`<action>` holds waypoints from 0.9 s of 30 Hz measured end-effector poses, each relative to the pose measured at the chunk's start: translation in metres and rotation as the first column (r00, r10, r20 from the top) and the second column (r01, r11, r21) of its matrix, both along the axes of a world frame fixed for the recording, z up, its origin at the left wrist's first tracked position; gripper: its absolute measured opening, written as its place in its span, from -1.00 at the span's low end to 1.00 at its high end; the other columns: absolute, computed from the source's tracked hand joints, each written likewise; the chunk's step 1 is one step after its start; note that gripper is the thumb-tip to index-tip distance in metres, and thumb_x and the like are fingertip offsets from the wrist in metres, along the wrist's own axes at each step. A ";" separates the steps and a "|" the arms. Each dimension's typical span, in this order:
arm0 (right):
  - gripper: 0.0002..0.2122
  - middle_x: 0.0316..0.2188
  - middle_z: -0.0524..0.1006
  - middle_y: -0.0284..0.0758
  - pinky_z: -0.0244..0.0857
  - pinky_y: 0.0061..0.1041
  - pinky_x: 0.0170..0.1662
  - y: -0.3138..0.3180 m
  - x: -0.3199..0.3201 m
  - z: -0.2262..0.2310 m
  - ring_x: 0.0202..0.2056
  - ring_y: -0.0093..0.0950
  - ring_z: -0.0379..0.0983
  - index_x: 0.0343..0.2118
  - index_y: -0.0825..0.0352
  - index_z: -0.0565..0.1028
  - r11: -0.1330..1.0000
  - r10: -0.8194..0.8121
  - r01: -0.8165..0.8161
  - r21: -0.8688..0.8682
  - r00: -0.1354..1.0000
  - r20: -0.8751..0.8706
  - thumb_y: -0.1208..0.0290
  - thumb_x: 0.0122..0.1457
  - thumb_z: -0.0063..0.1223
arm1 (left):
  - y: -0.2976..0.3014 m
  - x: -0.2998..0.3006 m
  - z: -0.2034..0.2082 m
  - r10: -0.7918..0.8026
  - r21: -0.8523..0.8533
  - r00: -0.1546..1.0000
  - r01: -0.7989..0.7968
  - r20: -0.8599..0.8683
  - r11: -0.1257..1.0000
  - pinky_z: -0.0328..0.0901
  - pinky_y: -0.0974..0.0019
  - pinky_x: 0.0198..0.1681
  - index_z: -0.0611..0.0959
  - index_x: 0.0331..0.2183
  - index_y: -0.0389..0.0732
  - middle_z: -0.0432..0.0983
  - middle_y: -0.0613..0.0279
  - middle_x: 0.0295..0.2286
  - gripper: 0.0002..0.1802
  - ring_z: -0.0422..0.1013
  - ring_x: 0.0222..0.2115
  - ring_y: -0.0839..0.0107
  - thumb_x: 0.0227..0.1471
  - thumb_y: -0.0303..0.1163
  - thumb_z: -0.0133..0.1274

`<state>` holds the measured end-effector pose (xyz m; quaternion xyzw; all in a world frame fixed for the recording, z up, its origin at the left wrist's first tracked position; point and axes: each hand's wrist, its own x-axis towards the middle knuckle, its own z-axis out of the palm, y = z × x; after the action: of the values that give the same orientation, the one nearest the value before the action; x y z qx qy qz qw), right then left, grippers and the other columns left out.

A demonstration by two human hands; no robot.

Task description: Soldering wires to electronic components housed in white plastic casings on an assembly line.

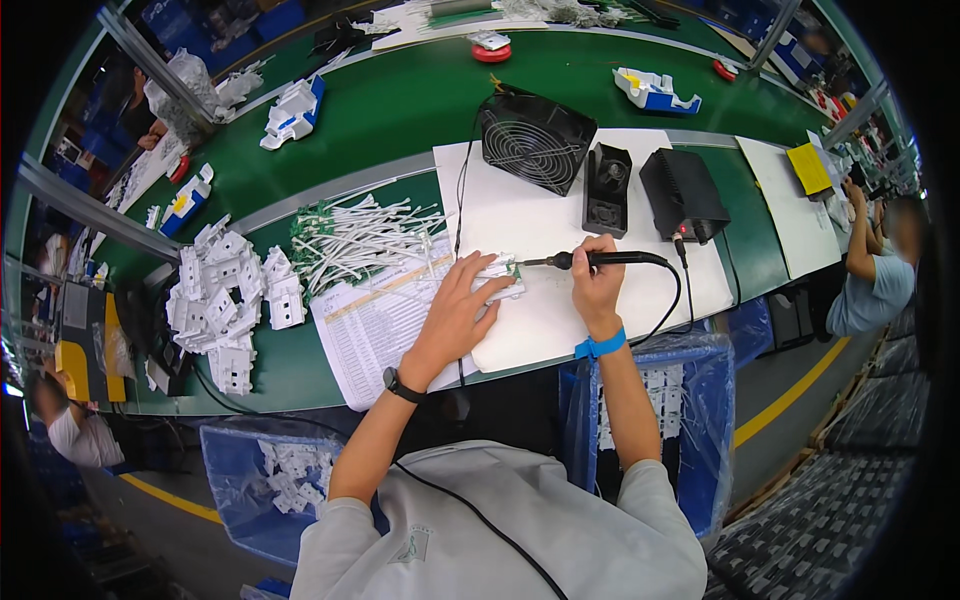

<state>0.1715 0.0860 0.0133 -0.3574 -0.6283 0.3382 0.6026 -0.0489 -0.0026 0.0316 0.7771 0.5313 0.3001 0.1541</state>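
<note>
My right hand (597,285) is closed round the black handle of a soldering iron (610,258), whose tip points left. The tip reaches a small green circuit board (514,270) on a white plastic housing (510,289). My left hand (462,305) holds that housing against the white work sheet (540,335), its fingers along the piece. Part of the housing is hidden under the fingers. Beyond my left hand lies a heap of white wires with green boards (365,240). A printed paper sheet (365,335) lies partly under my left wrist.
White housings (225,295) are piled at left. A black fan (537,138), an iron stand (606,190) and a black power box (683,195) stand beyond my hands. A green conveyor (400,110) carries blue-and-white holders. Blue bins (710,420) flank me below; co-workers sit either side.
</note>
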 end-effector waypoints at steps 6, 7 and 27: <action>-0.87 -0.51 0.32 -0.46 0.06 -0.67 -0.40 -0.003 0.007 -0.001 -0.48 -0.71 0.15 -0.38 0.29 0.31 1.000 -0.014 0.015 0.015 0.997 -0.080 0.50 0.27 0.01 | 0.001 0.001 -0.001 0.002 0.029 1.000 -0.001 -0.007 1.000 0.01 -0.03 0.33 0.57 0.02 -0.11 0.26 -0.04 0.16 -0.56 0.08 0.25 -0.10 0.05 -0.48 0.08; -0.87 -0.51 0.32 -0.46 0.06 -0.67 -0.40 -0.004 0.008 -0.001 -0.48 -0.71 0.15 -0.38 0.29 0.31 1.000 -0.018 0.020 0.018 0.997 -0.080 0.50 0.27 0.01 | 0.001 0.002 -0.001 -0.003 0.031 1.000 0.003 -0.008 1.000 0.01 -0.03 0.33 0.57 0.02 -0.11 0.26 -0.04 0.16 -0.56 0.08 0.25 -0.10 0.05 -0.48 0.08; -0.88 -0.56 0.38 -0.48 0.09 -0.68 -0.50 -0.016 0.019 -0.007 -0.56 -0.74 0.18 -0.37 0.33 0.39 0.998 0.047 -0.049 -0.034 0.997 -0.063 0.49 0.19 0.13 | 0.010 -0.004 0.018 -0.057 -0.035 0.985 0.051 -0.166 0.998 0.08 0.04 0.32 0.49 0.17 -0.01 0.23 0.01 0.21 -0.43 0.06 0.29 -0.08 0.10 -0.51 0.06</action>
<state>0.1902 0.0697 0.0067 -0.3421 -0.6114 0.3746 0.6072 -0.0526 0.0075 0.0499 0.8112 0.5256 0.2216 0.1290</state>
